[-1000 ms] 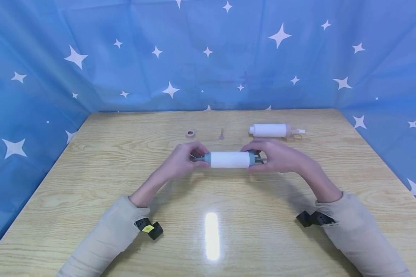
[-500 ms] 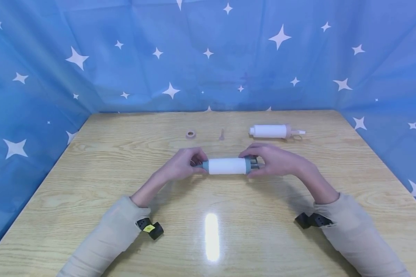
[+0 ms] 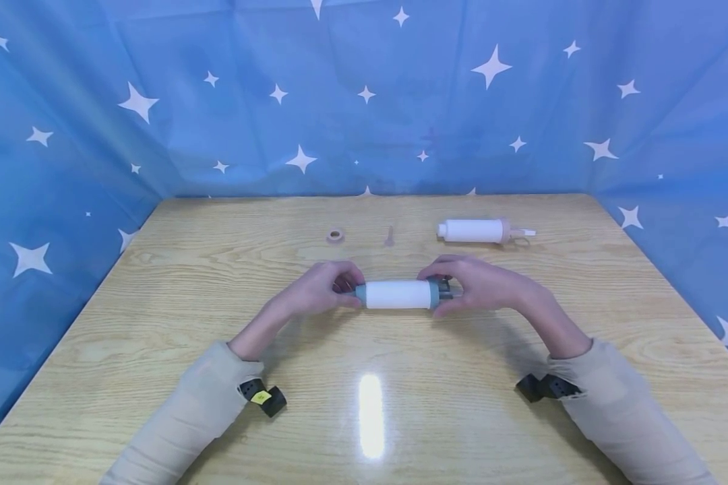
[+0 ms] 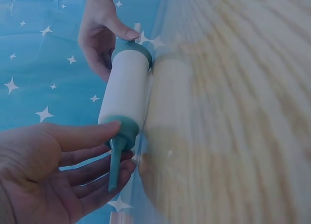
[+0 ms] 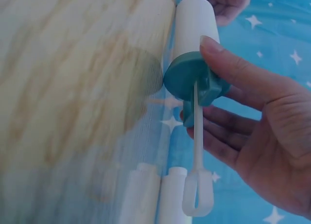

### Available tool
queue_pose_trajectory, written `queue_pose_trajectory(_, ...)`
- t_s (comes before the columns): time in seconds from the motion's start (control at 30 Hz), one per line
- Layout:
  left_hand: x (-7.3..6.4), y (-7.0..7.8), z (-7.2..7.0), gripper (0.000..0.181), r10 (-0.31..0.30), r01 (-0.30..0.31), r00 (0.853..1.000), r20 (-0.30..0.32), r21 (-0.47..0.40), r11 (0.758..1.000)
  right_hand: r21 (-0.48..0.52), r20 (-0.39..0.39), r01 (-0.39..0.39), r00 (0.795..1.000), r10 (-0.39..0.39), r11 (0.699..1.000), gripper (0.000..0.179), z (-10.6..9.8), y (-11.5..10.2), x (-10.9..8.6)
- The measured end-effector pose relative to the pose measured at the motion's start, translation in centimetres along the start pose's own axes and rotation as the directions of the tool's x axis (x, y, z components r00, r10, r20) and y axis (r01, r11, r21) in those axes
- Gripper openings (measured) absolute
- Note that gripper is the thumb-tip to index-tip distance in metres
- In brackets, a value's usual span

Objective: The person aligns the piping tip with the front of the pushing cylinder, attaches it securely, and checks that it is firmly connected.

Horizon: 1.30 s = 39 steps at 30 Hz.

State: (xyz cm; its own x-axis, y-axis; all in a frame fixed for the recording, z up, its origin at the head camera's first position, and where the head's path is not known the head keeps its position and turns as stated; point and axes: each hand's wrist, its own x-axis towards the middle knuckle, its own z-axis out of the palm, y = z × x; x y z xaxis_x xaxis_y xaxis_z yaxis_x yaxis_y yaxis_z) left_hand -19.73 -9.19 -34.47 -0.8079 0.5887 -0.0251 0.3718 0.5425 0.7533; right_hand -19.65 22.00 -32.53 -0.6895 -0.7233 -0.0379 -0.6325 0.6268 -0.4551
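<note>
Now the left hand (image 3: 329, 286) pinches the left teal end (image 4: 129, 128) of the white tube (image 3: 398, 295), thumb on the near side, fingers on the far, nozzle (image 4: 114, 165) sticking out between them. Behind: pinkish ring (image 3: 335, 241), then small pinkish stick (image 3: 389, 238), both on the table (image 3: 158, 303), both untouched. Tube is mid-table, level, crosswise between the hands. Change: it sits nearer the person than a second ago, most of that shift in the first half second, little since. Wrist views show it close against its own reflection, so probably on the table or just over it; contact can't be told. Right hand (image 3: 485, 286) grasps the teal collar (image 5: 182, 76), looped white plunger (image 5: 198, 136) jutting past. Neither hand has let go. Reads as a two-handed reposition nearly settled, release not yet done. Back right, second tube (image 3: 473, 230) lies where it was.
</note>
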Motion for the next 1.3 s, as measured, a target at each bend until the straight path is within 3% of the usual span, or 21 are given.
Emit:
queue_pose_trajectory(0.47, -0.2, -0.7, -0.8, 0.025, -0.028, 0.029, 0.999, 0.020, -0.053, 0.998, 0.078, -0.081, -0.002, 0.997, 0.008, 0.997, 0.045, -0.2, 0.8, 0.0)
queue_pose_trajectory(0.9, 0.2, -2.0, -2.2, 0.032, -0.077, 0.075, 0.996, -0.033, -0.070, 0.995, 0.083, -0.156, -0.013, 0.987, 0.026, 0.997, 0.036, -0.8, 1.9, 1.2)
queue_pose_trajectory(1.1, 0.8, -2.6, -3.0, 0.030, -0.105, 0.098, 0.985, -0.139, -0.061, 0.993, 0.112, -0.215, -0.051, 0.974, 0.075, 0.992, 0.034, -1.0, 2.3, 2.4)
queue_pose_trajectory(1.3, 2.4, -3.3, -3.5, 0.039, -0.174, 0.169, 0.944, -0.280, -0.045, 0.985, 0.169, -0.283, -0.119, 0.945, 0.164, 0.978, 0.032, -1.3, 2.3, 5.0)
